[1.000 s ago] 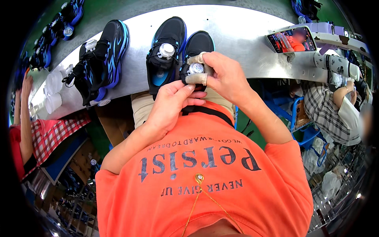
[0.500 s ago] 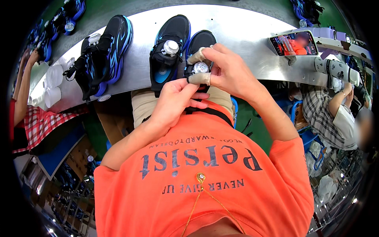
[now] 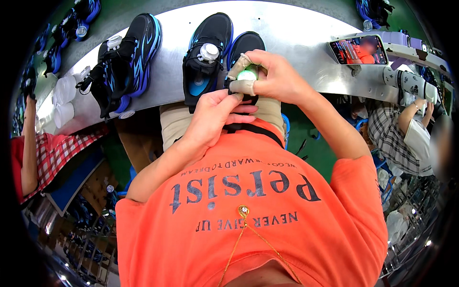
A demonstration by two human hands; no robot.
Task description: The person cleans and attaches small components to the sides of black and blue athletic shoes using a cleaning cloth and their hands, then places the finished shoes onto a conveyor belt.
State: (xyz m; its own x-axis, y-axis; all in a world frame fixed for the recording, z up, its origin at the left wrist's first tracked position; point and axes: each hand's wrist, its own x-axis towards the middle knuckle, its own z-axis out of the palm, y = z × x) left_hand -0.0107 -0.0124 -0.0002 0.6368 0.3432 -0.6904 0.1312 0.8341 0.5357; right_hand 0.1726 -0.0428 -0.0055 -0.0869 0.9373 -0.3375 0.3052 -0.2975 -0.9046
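- A wide stretch of metal table (image 3: pixel 291 38) is left open between the held shoe (image 3: pixel 247 40) and the propped phone (image 3: pixel 358 50).
- A narrower lane is left between the paired shoes (image 3: pixel 146 45) and the middle shoe (image 3: pixel 210 31).
- The lit dial (image 3: pixel 247 75) is hemmed in by the right hand (image 3: pixel 279 79) (only its top is exposed).
- The near edge is blocked by the left hand (image 3: pixel 210 115).

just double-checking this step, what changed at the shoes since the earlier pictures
The round dial on the handled shoe now glows green; earlier it looked clear and unlit. Nothing was visibly taken hold of or let go: the right hand keeps thumb and finger around the dial, the left hand stays near the heel end. The neighbouring shoe stays put.
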